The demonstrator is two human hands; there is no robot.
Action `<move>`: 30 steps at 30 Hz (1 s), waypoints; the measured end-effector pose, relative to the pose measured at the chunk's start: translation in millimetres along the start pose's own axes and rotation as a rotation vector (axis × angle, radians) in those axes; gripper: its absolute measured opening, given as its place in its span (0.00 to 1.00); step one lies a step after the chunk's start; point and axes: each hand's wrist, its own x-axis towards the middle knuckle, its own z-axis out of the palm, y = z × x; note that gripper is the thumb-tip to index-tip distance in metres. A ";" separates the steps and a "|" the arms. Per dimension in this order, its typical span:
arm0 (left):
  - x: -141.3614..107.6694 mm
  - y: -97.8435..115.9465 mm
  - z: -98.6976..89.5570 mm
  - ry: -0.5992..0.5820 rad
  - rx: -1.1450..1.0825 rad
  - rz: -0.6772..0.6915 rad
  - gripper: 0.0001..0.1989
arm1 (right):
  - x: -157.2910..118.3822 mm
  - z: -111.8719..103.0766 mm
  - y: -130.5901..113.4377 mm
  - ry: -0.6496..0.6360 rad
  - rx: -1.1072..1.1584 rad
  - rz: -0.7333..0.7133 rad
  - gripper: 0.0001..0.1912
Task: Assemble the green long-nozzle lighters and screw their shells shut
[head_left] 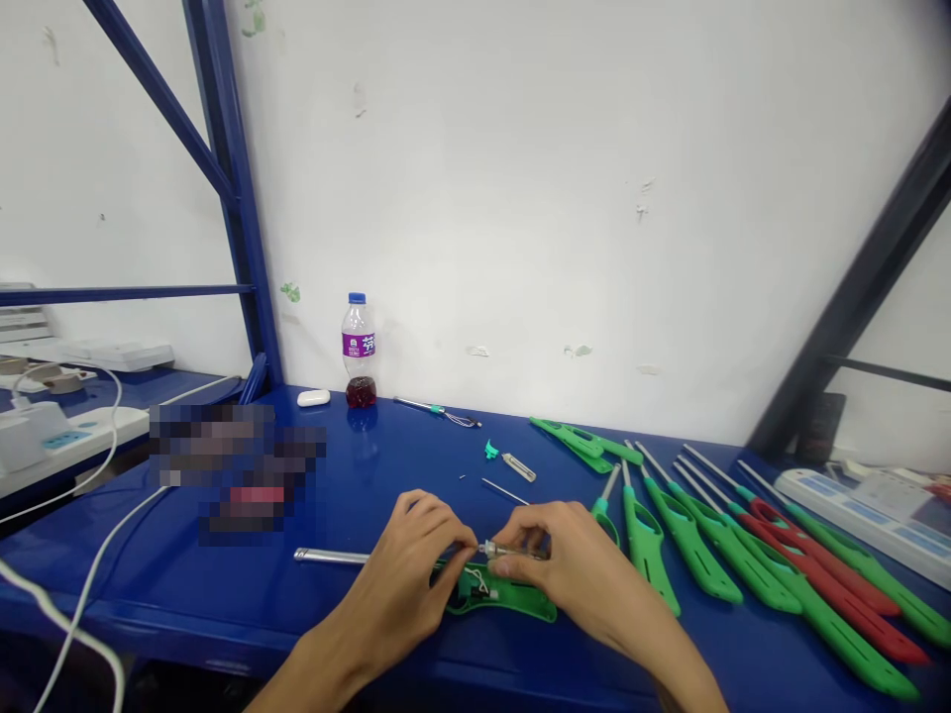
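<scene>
My right hand (554, 545) pinches a small clear fuel tank (512, 551) with a metal valve at its left end. Close against that valve, the thumb and forefinger of my left hand (427, 550) are pressed together; what lies between them is too small to make out. Under both hands rests an opened green lighter shell (524, 597), with white wires and a black part (484, 591) inside. A metal lighter tube (331, 557) sticks out to the left, its inner end hidden by my left hand.
Finished-looking green lighters (694, 540) and red lighters (832, 584) lie at right. Behind my hands are a spare clear tank (518, 466), a teal trigger (491, 451), a thin rod (505, 491), green shells (572, 441), a wired tube (438, 409) and a drink bottle (360, 352).
</scene>
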 end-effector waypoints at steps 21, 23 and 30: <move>-1.7 -2.6 4.9 -0.026 0.217 0.150 0.09 | 1.4 4.5 0.9 0.012 -0.001 -0.027 0.03; -2.3 -2.0 5.3 -0.033 0.229 0.159 0.09 | 1.3 2.7 1.8 -0.004 -0.004 -0.037 0.04; -2.6 -2.1 7.0 -0.007 0.160 0.061 0.07 | -2.3 -7.7 0.9 -0.002 0.020 -0.018 0.02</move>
